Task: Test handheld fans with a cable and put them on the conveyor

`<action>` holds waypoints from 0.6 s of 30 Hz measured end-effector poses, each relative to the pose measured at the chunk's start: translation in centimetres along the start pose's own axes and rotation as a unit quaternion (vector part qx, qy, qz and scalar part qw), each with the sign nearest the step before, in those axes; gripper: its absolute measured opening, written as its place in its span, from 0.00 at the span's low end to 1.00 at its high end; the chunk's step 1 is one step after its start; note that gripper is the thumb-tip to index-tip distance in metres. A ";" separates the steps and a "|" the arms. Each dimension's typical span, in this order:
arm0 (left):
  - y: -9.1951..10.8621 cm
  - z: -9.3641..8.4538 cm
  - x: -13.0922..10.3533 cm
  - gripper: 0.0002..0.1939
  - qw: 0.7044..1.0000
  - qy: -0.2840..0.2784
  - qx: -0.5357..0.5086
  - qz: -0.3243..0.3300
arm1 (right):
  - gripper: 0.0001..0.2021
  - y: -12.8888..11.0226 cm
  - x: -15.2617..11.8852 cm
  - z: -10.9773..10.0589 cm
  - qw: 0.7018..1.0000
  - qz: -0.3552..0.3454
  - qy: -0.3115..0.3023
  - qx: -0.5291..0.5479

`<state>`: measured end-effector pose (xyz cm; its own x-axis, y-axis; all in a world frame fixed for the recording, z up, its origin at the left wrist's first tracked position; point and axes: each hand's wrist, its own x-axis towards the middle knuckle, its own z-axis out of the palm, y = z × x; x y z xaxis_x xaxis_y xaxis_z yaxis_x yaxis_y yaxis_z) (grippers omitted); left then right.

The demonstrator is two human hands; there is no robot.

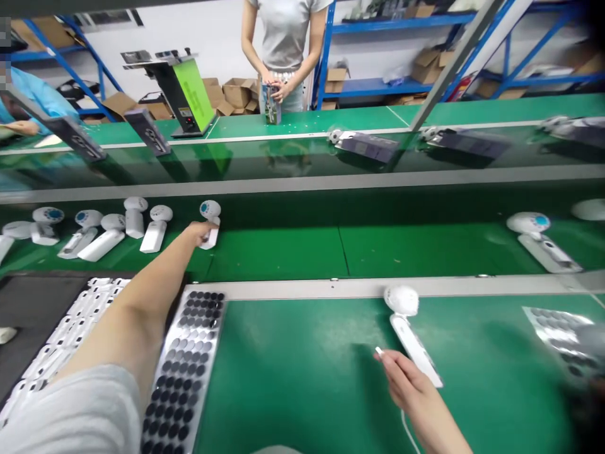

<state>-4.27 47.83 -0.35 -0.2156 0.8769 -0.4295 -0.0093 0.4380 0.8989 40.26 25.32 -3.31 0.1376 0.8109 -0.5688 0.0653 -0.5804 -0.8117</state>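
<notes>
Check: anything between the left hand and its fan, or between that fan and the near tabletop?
Nothing visible between left hand and fan: the hand is on it. Between fan and near tabletop, a pale rail runs along the tabletop's far edge; its height is hard to judge.

- Out on the green conveyor belt (283, 252), a broad lane opens right of the left hand (201, 232) and the fan in its grip (210, 208), running until the far-right fan (551, 243) blocks it!
- Left of that hand, it's traffic: a cluster of white fans (154, 236) crowds the belt, only slim gaps between.
- Nearside, the green worktop (283, 378) offers open room between the disc sheet (189, 366) and the right hand (411, 381).
- Straight ahead of that right hand, the worktop fan (409, 337) lies slantwise, barring the way forward.
- Below it trails a white cable (409, 432), one more snag!
</notes>
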 end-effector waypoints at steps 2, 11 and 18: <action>-0.5 3.0 -1.9 0.07 0.998 -0.037 -0.027 -0.041 | 0.20 -1.4 -1.2 0.6 0.999 -0.025 -0.027 -0.022; -4.7 18.7 -18.9 0.19 0.945 -0.266 -0.150 -0.119 | 0.14 -4.1 -6.1 2.3 0.968 -0.173 -0.104 -0.147; -6.2 21.1 -25.3 0.13 0.922 -0.303 -0.181 -0.160 | 0.11 -4.2 -8.8 2.2 0.953 -0.239 -0.098 -0.156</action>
<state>21.88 27.08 3.17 0.4394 0.7116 -0.5483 -0.3264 0.6951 0.6406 36.63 20.75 4.79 -0.1667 0.9690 -0.1825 0.3700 -0.1101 -0.9225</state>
